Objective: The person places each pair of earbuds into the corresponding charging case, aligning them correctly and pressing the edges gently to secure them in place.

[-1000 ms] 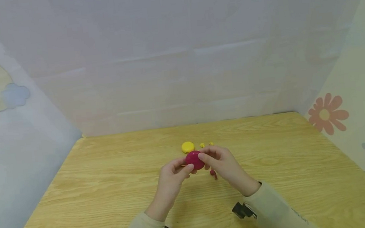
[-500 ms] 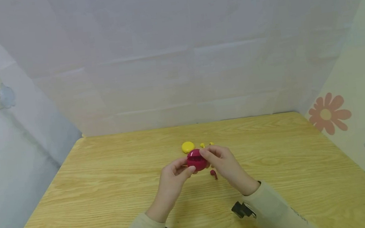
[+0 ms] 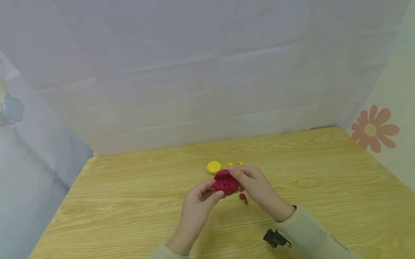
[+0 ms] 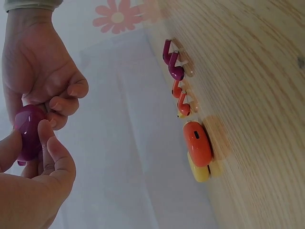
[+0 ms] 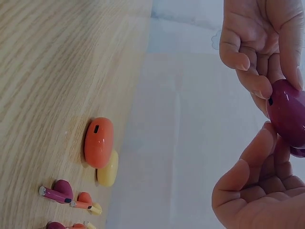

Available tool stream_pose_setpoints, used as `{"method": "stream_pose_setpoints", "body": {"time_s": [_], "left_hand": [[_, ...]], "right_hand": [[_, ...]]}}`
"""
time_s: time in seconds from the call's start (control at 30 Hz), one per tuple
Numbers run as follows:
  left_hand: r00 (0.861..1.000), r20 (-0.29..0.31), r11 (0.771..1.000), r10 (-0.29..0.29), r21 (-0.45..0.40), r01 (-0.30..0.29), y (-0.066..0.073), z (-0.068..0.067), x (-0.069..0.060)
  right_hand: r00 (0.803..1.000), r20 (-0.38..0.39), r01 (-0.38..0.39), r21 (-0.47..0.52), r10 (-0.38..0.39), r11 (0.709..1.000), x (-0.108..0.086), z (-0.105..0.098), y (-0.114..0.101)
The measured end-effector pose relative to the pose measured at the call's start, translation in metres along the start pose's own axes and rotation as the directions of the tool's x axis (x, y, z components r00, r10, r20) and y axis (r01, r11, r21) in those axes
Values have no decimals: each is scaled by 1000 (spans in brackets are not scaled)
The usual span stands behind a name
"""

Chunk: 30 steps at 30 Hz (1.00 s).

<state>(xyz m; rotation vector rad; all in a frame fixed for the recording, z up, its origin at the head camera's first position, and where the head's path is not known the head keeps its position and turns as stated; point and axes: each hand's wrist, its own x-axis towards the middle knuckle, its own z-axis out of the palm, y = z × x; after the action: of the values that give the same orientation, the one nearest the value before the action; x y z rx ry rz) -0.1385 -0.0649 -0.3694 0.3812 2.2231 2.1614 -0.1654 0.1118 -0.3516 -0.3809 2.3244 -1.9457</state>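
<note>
A round crimson case (image 3: 226,186) is held above the table between both hands, its lid tilted up and small hollows showing inside. My left hand (image 3: 194,209) grips its left side, thumb at the lower front edge. My right hand (image 3: 256,187) pinches the lid at the right, thumb on top. In the left wrist view the case (image 4: 29,133) hangs between the fingers of both hands. A crimson earbud (image 3: 243,198) lies on the table just below my right hand; two crimson earbuds show in the left wrist view, one of them here (image 4: 176,71).
On the wooden table (image 3: 126,222), a yellow case (image 3: 214,167) lies behind the hands, with yellow earbuds (image 3: 240,163) to its right. The right wrist view shows an orange case (image 5: 99,142) beside the yellow one, and orange earbuds (image 5: 84,199). Pale walls stand behind and at both sides.
The crimson case has gone from closed to open: its lid has swung up and back under my right thumb, exposing the inside. Both hands have stayed nearly in place.
</note>
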Motion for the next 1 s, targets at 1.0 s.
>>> {"method": "stream_pose_setpoints", "body": {"time_s": [1.0], "left_hand": [[996,-72,998,-56,-31,54,2,-5,-1]], "right_hand": [[998,-56,-26,4,26,1000,-5,-10,7]]}}
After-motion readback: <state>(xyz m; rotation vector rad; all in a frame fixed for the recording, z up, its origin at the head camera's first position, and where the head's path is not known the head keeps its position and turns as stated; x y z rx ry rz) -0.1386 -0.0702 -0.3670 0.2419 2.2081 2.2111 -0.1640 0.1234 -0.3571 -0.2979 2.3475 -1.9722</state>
